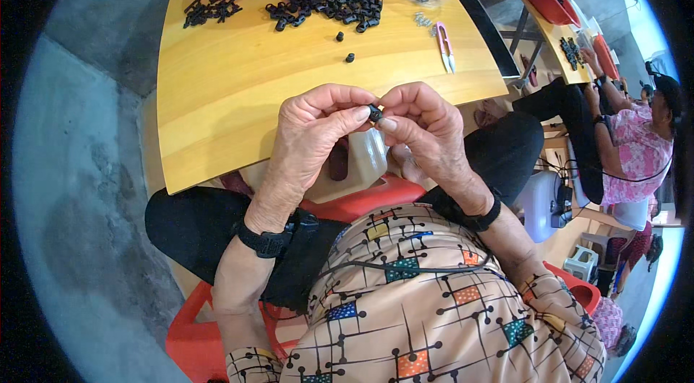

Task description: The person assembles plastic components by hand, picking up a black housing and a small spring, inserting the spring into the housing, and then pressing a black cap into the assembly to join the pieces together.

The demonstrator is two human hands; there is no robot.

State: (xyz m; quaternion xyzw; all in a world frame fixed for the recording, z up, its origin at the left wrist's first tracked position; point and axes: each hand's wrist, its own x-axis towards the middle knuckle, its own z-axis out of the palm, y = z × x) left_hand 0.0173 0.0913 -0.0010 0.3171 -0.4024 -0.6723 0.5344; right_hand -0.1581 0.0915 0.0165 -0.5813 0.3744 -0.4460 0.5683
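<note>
Left hand (311, 128) and right hand (435, 128) pinching one small black part (375, 114), pink-handled snips (446, 53) farther right on yellow table (238, 94)

Can't read a single word, number or label anywhere here, tbh. The small black part (374, 113) and the pink-handled snips (444, 49) are way too tiny to tell if anything's printed on them, and same goes for the black left wristband (264, 243). The patterned shirt (426, 311) just shows coloured squares, dots and lines, nothing legible.
</note>
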